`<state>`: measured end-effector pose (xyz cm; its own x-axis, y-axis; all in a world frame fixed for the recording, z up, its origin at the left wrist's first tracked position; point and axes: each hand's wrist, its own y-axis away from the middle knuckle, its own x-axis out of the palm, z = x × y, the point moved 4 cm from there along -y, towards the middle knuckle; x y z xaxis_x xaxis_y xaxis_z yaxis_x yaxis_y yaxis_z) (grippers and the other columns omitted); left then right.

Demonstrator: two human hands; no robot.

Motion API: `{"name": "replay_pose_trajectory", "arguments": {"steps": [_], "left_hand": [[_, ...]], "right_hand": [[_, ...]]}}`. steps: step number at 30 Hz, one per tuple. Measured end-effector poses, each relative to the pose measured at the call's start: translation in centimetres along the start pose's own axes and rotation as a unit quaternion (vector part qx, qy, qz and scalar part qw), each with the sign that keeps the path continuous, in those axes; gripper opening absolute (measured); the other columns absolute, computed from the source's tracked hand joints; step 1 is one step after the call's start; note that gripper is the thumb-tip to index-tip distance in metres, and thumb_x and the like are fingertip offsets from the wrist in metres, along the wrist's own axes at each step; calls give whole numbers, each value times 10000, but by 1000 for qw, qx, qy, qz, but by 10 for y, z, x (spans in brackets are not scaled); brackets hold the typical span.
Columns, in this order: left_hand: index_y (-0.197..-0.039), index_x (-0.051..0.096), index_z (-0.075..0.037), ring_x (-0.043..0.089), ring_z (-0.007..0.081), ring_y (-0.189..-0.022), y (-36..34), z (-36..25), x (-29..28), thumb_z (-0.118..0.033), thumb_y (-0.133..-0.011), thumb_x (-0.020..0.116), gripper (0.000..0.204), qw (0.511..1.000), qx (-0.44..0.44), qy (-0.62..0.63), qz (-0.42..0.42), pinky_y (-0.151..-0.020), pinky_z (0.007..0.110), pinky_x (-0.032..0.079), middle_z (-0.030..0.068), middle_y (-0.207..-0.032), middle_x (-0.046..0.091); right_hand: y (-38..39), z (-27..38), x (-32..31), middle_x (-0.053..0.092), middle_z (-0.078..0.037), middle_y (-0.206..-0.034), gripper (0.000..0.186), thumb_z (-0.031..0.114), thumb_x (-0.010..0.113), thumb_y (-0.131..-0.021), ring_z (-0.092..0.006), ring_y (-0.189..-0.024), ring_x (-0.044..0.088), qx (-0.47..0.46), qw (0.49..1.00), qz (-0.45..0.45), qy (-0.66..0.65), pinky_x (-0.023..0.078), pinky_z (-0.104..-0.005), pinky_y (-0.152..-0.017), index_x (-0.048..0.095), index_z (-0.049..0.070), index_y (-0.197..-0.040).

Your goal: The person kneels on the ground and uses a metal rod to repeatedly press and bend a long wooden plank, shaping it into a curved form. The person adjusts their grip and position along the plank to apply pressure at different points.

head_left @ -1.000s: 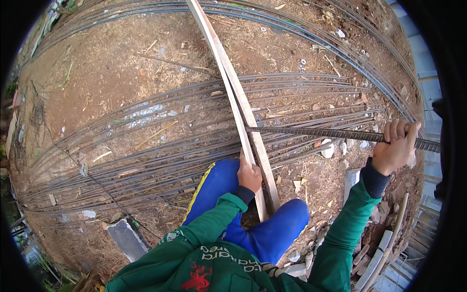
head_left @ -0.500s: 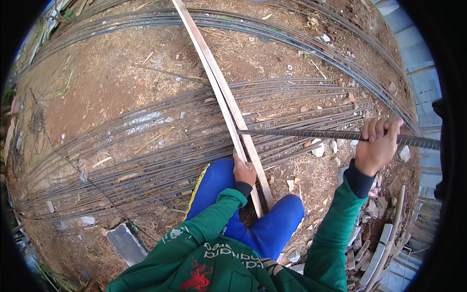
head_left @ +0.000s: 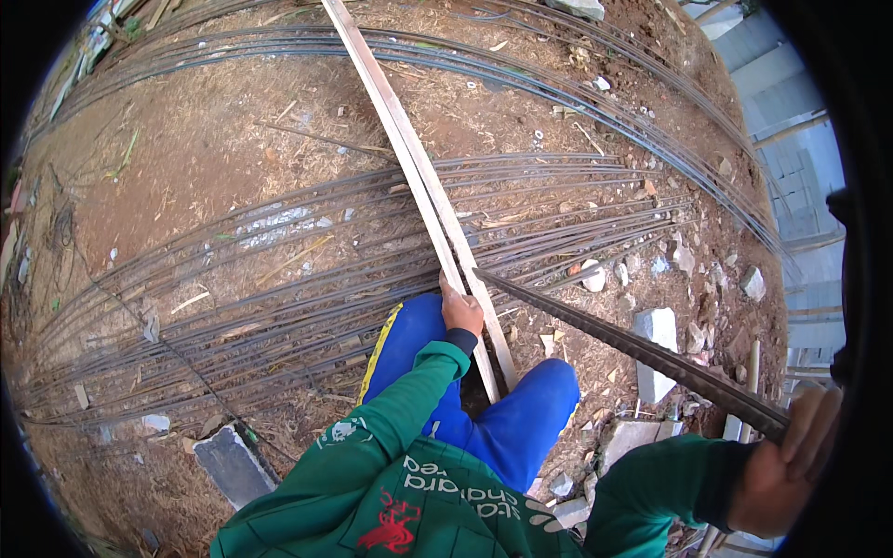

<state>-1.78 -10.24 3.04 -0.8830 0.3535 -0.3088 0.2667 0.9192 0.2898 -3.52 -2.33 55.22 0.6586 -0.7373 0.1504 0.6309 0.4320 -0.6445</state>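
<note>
Between my blue-trousered legs, two long pale wooden strips [head_left: 412,158] lie lengthwise with a narrow gap, running from my crotch to the top of the view. My left hand [head_left: 458,312] is closed around the left strip, low down by my left knee. At the far right, near the lower edge, my right hand [head_left: 795,456] grips a long, dark steel bar [head_left: 633,351], its fingers wrapped round it. The bar slants up leftward, its far end in or against the gap between the strips, just above my left hand.
Many thin steel rods [head_left: 279,298] lie across the dirt ground [head_left: 177,139], crossed by the strips. A dark block [head_left: 233,465] sits lower left; white rubble [head_left: 656,353] and stones lie at right. Pale blue-grey panels [head_left: 772,84] border the right edge.
My right hand has moved down and to the right, toward me, tilting the bar from nearly level to a downward slant. Its far end sits slightly lower along the strips.
</note>
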Motion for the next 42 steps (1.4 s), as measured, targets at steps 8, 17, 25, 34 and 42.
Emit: {"name": "replay_pose_trajectory", "arguments": {"steps": [8,17,25,34,42], "left_hand": [[-1478,245,-20,605,476,-1023,2,-14,5,25,-817,544,727,997,-72,-28,30,-878,496,483,326,-1196,586],[-1389,400,48,579,475,-1091,8,-5,5,-103,-894,561,541,999,-11,-43,3,-918,495,477,328,-1203,585],[-1395,397,66,585,472,-1098,7,4,8,-128,-910,561,548,998,36,-47,24,-938,467,482,329,-1187,595],[-1389,405,52,592,478,-1059,9,-6,10,-82,-889,528,532,996,37,-73,-17,-900,479,495,338,-1206,573],[-1406,391,0,591,481,-1025,9,-4,15,-57,-863,506,558,996,40,-38,-67,-881,511,492,306,-1216,570]], "right_hand": [[93,-158,-23,298,15,-494,418,296,517,-1028,-52,-378,250,-24,980,-162,112,182,-223,-343,323,108,-709],[12,-187,-76,281,40,-509,392,282,523,-1025,-49,-390,220,14,975,-195,103,171,-232,-344,356,114,-712],[-71,-281,-202,279,35,-565,405,279,555,-1012,-76,-458,271,116,958,-250,82,219,-255,-420,391,116,-679],[-66,-260,-185,273,44,-562,409,311,540,-1019,-77,-465,265,123,958,-250,61,218,-258,-428,392,115,-693],[14,-92,-44,322,14,-515,338,286,392,-1070,-63,-377,257,-30,999,17,-18,256,-232,-330,442,107,-787]]}}
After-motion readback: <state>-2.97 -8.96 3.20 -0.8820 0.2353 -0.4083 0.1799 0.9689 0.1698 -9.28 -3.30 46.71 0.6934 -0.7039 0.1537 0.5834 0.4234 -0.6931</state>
